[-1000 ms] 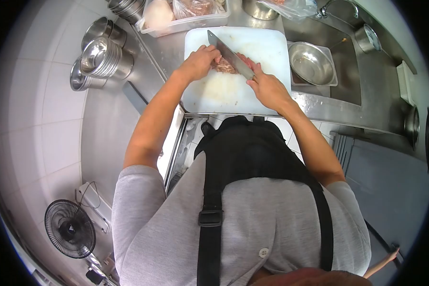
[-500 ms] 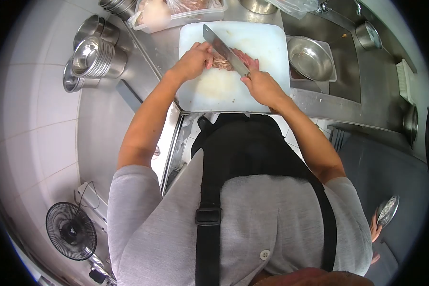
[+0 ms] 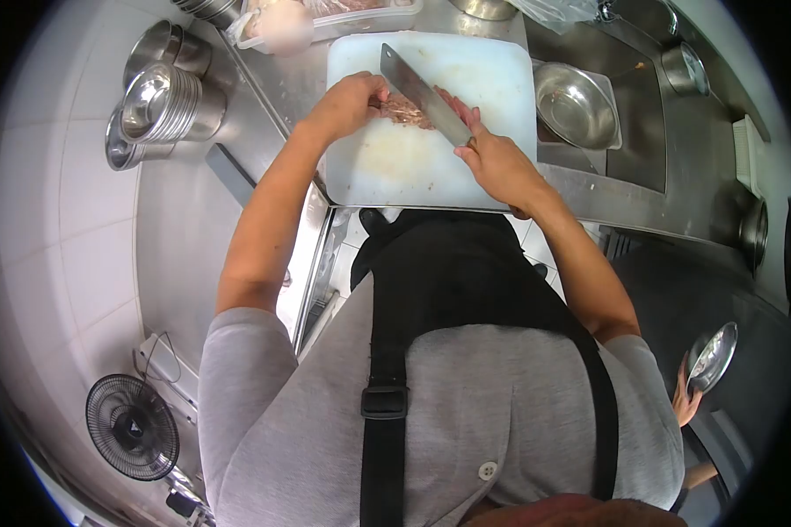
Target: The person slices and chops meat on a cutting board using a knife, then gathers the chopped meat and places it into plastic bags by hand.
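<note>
A broad-bladed cleaver point(image 3: 417, 88) lies slanted over the white cutting board point(image 3: 395, 171), its tip toward the back left. My right hand point(image 3: 501, 162) is closed round its handle, which the fingers mostly hide. To the left of the blade is a strip of reddish-brown meat point(image 3: 406, 111). The fingers of my left hand point(image 3: 353, 104) are curled and pinch the left end of that meat. Redder meat shows along the blade's right side, partly covered by it.
A plastic tub point(image 3: 343, 25) with meat stands behind the board. To the right, a steel bowl point(image 3: 576, 105) sits by the sink point(image 3: 637, 132). Stacked steel pots point(image 3: 163, 101) stand at left. Another person's hand point(image 3: 687, 400) holds a metal bowl point(image 3: 712, 358) at lower right.
The cleaver and my right hand have shifted slightly right, and more of the meat left of the blade shows. The other person's hand and bowl have moved up in the view.
</note>
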`<state>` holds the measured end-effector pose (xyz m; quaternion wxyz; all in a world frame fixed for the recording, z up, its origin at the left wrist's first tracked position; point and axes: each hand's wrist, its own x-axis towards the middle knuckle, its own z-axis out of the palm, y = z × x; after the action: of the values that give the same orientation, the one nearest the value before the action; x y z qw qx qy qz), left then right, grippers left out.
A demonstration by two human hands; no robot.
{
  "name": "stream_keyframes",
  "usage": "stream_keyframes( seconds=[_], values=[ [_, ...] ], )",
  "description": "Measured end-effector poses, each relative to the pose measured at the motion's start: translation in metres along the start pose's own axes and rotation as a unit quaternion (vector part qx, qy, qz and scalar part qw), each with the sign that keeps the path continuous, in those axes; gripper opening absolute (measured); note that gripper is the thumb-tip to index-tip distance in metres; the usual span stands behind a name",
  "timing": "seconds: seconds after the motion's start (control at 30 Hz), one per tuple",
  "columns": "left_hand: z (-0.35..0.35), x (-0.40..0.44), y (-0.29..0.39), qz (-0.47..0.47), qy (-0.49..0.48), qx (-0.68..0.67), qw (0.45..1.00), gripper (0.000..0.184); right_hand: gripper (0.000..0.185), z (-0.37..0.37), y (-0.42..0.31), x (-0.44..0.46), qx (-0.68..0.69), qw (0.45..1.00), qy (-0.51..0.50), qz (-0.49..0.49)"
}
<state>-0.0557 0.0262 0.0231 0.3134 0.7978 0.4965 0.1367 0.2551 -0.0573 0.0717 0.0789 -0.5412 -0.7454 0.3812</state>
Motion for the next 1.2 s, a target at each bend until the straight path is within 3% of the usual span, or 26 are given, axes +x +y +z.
stream_keyframes(
  seconds=[0.07, 0.2, 0.27, 0.33, 0.4, 0.7, 0.8, 1.0, 1.1, 1.2],
  values=[
    [0.000, -0.002, -0.007, -0.005, -0.013, -0.065, 0.998, 0.027, 0.056, -0.006, -0.006, -0.006, -0.003, 1.000, -0.016, 0.007],
    [-0.001, -0.004, -0.003, 0.020, 0.011, -0.035, 0.999, 0.027, 0.049, 0.011, 0.008, 0.010, 0.011, 1.000, -0.024, 0.013],
    [0.002, -0.006, -0.001, 0.034, 0.018, -0.028, 0.999, 0.027, 0.046, 0.065, 0.044, 0.038, -0.012, 0.989, 0.106, -0.102],
    [-0.003, -0.005, 0.001, 0.037, 0.024, -0.009, 0.999, 0.026, 0.044, 0.059, 0.023, 0.051, -0.017, 0.986, 0.126, -0.103],
    [0.004, -0.012, 0.004, 0.040, 0.017, -0.002, 0.999, 0.025, 0.043, 0.040, -0.002, 0.030, 0.014, 0.999, 0.012, 0.031],
    [-0.002, -0.007, 0.007, 0.048, 0.005, 0.045, 0.998, 0.025, 0.039, 0.045, -0.001, 0.036, -0.046, 0.996, 0.075, -0.020],
    [-0.003, -0.007, 0.009, 0.085, 0.023, 0.085, 0.993, 0.027, 0.038, 0.042, -0.009, 0.028, -0.017, 0.998, 0.017, 0.049],
    [-0.006, -0.010, 0.021, 0.054, 0.000, 0.088, 0.995, 0.025, 0.041, 0.036, -0.001, 0.034, -0.001, 0.997, 0.074, -0.037],
    [0.001, -0.014, 0.017, 0.065, 0.020, 0.094, 0.993, 0.026, 0.040, 0.066, 0.017, 0.037, -0.035, 0.974, 0.198, -0.105],
    [0.001, -0.010, 0.016, 0.078, 0.027, 0.110, 0.990, 0.028, 0.039, 0.076, 0.040, 0.051, -0.101, 0.977, 0.151, -0.113]
  ],
)
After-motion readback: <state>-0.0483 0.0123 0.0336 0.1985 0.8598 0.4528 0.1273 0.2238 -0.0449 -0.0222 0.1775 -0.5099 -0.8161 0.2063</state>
